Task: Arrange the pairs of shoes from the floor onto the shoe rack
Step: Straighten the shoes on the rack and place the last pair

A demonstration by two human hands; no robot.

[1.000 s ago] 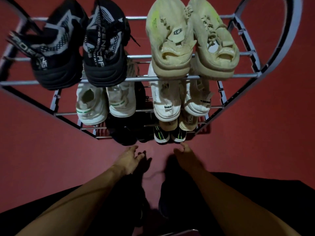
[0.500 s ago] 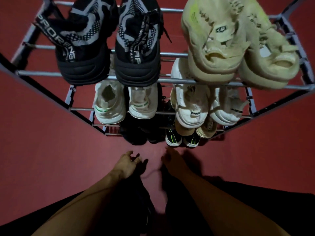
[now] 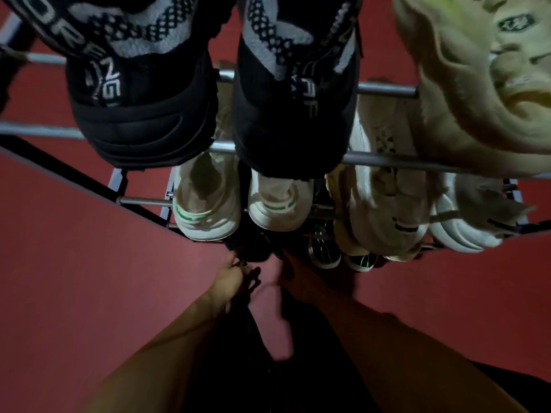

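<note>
**Two hands low at a loaded rack, with dark shoes hard to read in the shadow**

Two hands reach down at the foot of the shoe rack, and you are working in the dimmest part of the scene. Your left hand is beside dark shoe shapes at the rack's lowest level; its fingers look curled, but whether they are clamped on a shoe cannot be told. Your right hand is blurred and shadowed, and its grip cannot be told either. A dark mass, possibly a black pair, lies just ahead of your left fingertips, under the white shoes with green stripes.

Directly above both hands, the black knit sneakers overhang the front rail of the top tier, heels out past the bar. To the upper right of your right hand, the beige sneakers overhang as well, with white sneakers below them and green-striped dark shoes right next to your right hand.

The likely trouble: lifting your arms or head sharply could knock an overhanging heel and tip a shoe off the rail. Pushing a shoe in blind could shove a neighbour off the back bars. Poor light could also leave a pair mismatched or half-seated, ready to slide out.
</note>
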